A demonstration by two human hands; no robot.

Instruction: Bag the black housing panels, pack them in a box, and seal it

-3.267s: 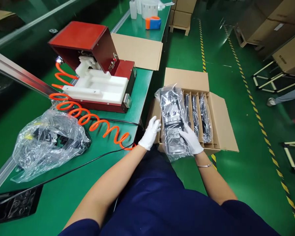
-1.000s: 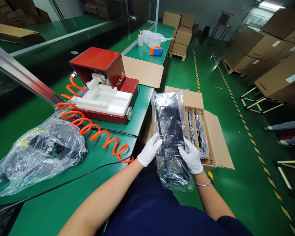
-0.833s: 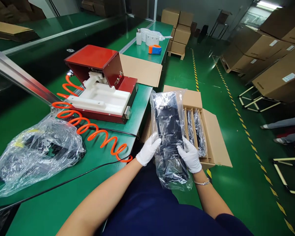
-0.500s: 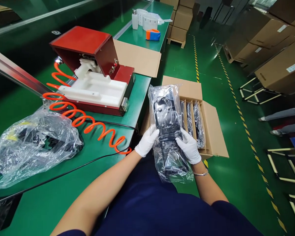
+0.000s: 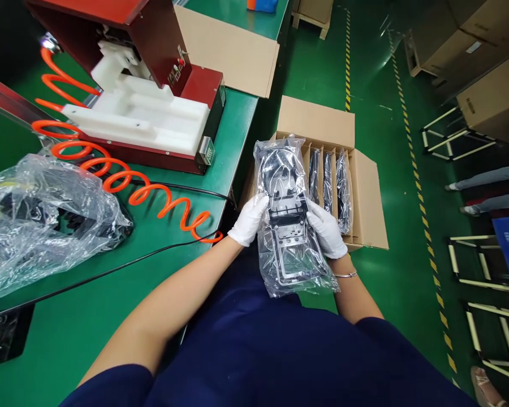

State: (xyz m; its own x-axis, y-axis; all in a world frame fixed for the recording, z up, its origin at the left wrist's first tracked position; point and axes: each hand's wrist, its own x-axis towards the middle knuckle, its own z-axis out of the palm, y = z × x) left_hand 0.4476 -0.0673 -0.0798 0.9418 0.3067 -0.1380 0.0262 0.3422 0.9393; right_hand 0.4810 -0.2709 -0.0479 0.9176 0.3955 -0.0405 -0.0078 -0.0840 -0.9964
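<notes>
Black part [image 5: 288,216] in clear bag [image 5: 294,285], held before you, over carton's [image 5: 368,198] left side. Your left hand [image 5: 249,221] and right hand [image 5: 328,234] pinch opposite edges. Probably light, stiff, thin ribs fragile; film slippery. Grip solid side rails, not loose film. Carton open; dividers [image 5: 335,186] separate upright bagged parts [image 5: 343,198].

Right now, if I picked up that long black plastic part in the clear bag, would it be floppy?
The long black plastic part would probably stay stiff, because its frame looks straight. The clear plastic bag looks shiny and wrinkled, so it might slip, and its loose edges could flop.
</notes>
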